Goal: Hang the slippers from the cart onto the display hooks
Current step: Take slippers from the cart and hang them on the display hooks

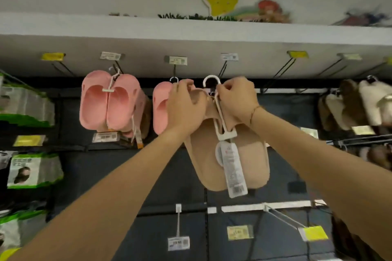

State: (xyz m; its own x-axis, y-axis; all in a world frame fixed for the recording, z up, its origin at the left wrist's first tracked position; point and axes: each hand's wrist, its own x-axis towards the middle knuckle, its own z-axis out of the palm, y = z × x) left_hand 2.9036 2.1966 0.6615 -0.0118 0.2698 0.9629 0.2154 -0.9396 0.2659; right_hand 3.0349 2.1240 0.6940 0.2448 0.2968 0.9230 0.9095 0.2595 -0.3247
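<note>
The right hand [235, 99] pinches the white hanger [220, 116] just below its loop, and the left hand [186, 106] grips the beige slippers [250, 154] hanging long-axis down. The loop sits level with the black display hook [222, 70], just below the shelf's front edge.

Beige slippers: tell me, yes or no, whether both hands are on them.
Yes: the left hand grips the beige slippers at their top, and the right hand pinches their white hanger.

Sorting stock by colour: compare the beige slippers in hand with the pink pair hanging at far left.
The beige slippers are held up by both hands, left hand and right hand; the pink pair hangs free from a display hook. Beige shows its soles; pink shows its footbeds. Both are clipped on white plastic hangers.
</note>
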